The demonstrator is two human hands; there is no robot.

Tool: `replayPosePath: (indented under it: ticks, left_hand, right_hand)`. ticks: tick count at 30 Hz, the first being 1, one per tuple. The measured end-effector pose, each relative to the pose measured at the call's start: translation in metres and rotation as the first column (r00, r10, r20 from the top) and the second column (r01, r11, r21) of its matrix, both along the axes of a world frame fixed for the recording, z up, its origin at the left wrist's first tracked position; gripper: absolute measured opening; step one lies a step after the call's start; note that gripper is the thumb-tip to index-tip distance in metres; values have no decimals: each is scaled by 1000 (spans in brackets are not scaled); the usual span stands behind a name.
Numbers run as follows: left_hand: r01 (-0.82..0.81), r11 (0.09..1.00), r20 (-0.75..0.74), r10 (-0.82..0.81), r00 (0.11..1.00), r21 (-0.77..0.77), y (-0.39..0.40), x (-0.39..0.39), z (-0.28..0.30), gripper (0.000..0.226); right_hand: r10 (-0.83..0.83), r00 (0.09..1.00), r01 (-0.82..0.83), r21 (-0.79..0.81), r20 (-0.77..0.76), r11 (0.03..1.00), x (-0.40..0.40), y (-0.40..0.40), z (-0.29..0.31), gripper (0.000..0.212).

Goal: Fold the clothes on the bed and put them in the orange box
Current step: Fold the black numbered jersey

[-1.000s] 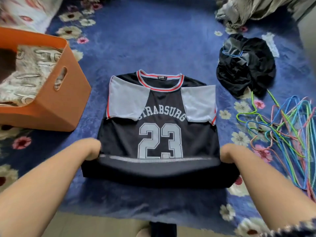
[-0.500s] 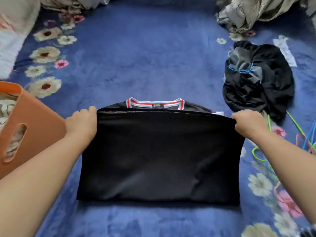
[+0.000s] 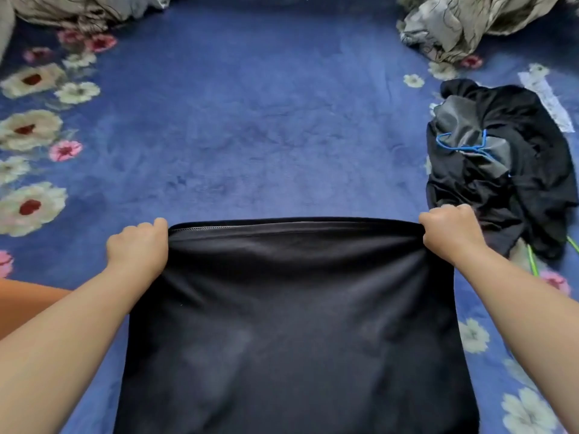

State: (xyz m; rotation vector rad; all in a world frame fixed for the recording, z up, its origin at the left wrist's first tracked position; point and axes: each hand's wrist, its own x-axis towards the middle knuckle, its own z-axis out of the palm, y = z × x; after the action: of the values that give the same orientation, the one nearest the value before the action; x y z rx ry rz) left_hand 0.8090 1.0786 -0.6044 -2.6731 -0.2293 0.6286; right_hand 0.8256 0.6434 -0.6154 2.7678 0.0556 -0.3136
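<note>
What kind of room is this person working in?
Most likely a bedroom: a blue floral blanket covers the surface, crumpled bedding lies at the far edge, and a heap of black clothes waits nearby.

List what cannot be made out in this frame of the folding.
- Black jersey, head view: its front is folded under; its lower part is cut off by the bottom edge.
- Orange box, head view: only a sliver shows, hidden by the left forearm and left edge; contents unseen.
- Left hand and right hand: fingertips curl under the hem.
- Dark clothes pile: crumpled, items cannot be counted.
</note>
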Motion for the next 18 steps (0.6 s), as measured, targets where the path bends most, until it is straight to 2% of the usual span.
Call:
replayPosePath:
  ticks: [1,3,4,7,12,15,18]
  left_hand:
    - [-15,1000,0,15,1000,-10,1,4,-6,18]
    - [-47,998,10,47,999,-34,5,10,-17,18]
    - [-63,997,30,65,997,-53,6,12,-18,19]
    - [-118,990,50,122,991,-80,9,20,-36,20]
    - [-171,980,134,184,974,-104,12,21,-56,27]
    - [-139,964,318,209,925,-228,11,15,-67,29]
    - [56,920,531,174,829,-389,-5,-1,-72,42]
  right_hand:
    - [16,1000,-17,27,25,1000,4,1,-7,13]
    - [66,983,-87,118,172,989,10,1,-24,18]
    - [79,972,-115,153,223,981,11,1,-25,14]
    - [79,965,-122,162,251,979,19,4,-44,10]
    - [-135,968,100,168,213,981,18,4,-73,12]
    - [-209,960,155,267,188,951,12,5,-79,24]
    - [-294,927,189,388,234,902,6,11,-74,45]
